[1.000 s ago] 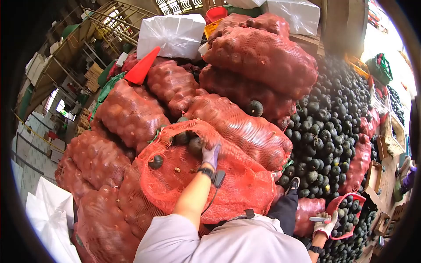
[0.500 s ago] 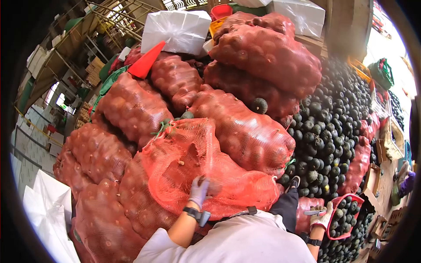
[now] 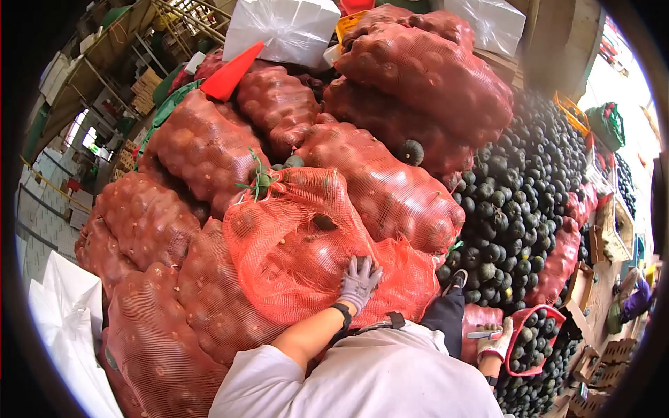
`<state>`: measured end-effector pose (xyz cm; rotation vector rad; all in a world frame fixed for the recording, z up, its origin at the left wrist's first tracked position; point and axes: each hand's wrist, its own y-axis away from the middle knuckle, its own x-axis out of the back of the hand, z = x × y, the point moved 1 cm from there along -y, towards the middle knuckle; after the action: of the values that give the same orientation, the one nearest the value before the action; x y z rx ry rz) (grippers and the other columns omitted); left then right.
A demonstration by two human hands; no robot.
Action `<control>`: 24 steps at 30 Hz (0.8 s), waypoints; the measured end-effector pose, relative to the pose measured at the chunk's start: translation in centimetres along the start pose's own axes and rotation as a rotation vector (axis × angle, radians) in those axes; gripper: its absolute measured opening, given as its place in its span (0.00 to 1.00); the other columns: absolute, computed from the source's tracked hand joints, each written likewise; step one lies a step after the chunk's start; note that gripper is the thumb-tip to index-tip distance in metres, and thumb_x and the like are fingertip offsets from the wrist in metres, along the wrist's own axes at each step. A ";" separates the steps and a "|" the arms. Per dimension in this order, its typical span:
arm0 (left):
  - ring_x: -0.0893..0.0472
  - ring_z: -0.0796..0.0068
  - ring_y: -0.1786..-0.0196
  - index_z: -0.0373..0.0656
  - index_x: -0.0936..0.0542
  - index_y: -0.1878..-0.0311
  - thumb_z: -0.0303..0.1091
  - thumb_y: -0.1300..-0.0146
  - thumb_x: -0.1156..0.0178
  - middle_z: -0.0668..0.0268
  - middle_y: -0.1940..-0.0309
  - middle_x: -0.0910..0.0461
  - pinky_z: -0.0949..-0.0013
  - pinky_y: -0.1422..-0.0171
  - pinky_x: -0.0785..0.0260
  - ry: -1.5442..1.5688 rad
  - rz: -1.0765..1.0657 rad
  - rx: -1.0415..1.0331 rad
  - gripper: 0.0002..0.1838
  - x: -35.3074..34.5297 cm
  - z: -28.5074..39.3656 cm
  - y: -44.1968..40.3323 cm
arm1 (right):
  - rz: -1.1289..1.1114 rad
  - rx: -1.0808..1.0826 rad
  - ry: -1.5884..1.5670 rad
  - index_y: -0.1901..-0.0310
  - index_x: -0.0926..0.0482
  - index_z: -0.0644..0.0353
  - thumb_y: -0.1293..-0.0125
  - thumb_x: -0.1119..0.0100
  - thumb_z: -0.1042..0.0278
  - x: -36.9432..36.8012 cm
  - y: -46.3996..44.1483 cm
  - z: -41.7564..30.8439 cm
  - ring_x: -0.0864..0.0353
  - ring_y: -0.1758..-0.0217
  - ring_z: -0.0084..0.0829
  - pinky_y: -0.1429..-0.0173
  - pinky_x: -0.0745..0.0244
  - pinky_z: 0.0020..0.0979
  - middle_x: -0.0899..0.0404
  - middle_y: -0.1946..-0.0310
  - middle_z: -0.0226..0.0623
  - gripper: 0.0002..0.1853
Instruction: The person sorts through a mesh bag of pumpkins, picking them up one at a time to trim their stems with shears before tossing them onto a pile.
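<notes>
My left hand [image 3: 359, 284], in a grey glove, lies on the loose red mesh bag [image 3: 279, 296] in front of me. Its fingers are stretched out and slightly apart. The bag sags, with a dark gap in its upper middle and a knotted green tie [image 3: 262, 182] at its top corner. Low on the right, my right hand [image 3: 497, 343] in a pale glove is closed on a small grey tool [image 3: 482, 334] that looks like a knife. Beside that hand stands a red-rimmed bag [image 3: 514, 348] of dark green squash.
Full red mesh sacks [image 3: 380, 188] lie piled ahead and to the left. Heaped dark squash [image 3: 516, 230] cover the right side. White wrapped blocks [image 3: 279, 31] stand behind the sacks, near a red cone [image 3: 233, 72]. Another person's purple sleeve [image 3: 635, 301] shows far right.
My left hand has shifted right across the mesh bag, and its fingers are now spread flatter. My right hand still grips the tool. The whole view has tilted slightly.
</notes>
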<state>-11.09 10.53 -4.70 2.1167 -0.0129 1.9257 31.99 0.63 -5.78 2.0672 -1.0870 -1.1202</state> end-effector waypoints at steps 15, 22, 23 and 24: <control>0.23 0.55 0.36 0.49 0.29 0.30 0.69 0.38 0.42 0.60 0.33 0.26 0.41 0.37 0.26 2.540 -0.619 0.565 0.41 -1.0 -13.2 17.2 | 0.074 0.017 -0.032 0.76 0.35 0.46 0.39 0.32 0.45 1.3 1.5 -0.1 0.33 0.72 0.29 0.52 0.33 0.41 0.34 0.79 0.24 0.23; 0.22 0.63 0.37 0.47 0.31 0.29 0.60 0.26 0.57 0.61 0.36 0.24 0.62 0.38 0.25 2.475 -0.302 -0.144 0.33 16.7 -3.7 2.5 | 0.072 0.058 0.020 0.68 0.27 0.48 0.41 0.29 0.45 -3.2 0.6 -0.6 0.29 0.70 0.28 0.51 0.29 0.39 0.30 0.76 0.26 0.19; 0.22 0.62 0.36 0.45 0.32 0.29 0.55 0.25 0.53 0.60 0.36 0.24 0.62 0.37 0.25 2.702 -0.298 -0.338 0.31 18.7 -2.9 1.5 | 0.083 0.086 0.037 0.66 0.25 0.48 0.41 0.29 0.46 -4.0 1.2 -0.7 0.28 0.70 0.28 0.50 0.29 0.40 0.29 0.75 0.25 0.18; 0.22 0.61 0.36 0.45 0.32 0.28 0.51 0.25 0.51 0.59 0.36 0.24 0.60 0.37 0.25 2.673 -0.177 -0.338 0.29 19.0 -2.9 0.2 | 0.021 0.072 0.011 0.61 0.25 0.49 0.38 0.30 0.52 -4.2 1.3 -1.1 0.25 0.67 0.27 0.48 0.28 0.40 0.25 0.71 0.26 0.15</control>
<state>-11.82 14.39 14.09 -1.4227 0.2824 2.4026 31.00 3.55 -2.49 2.1094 -1.1567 -1.0726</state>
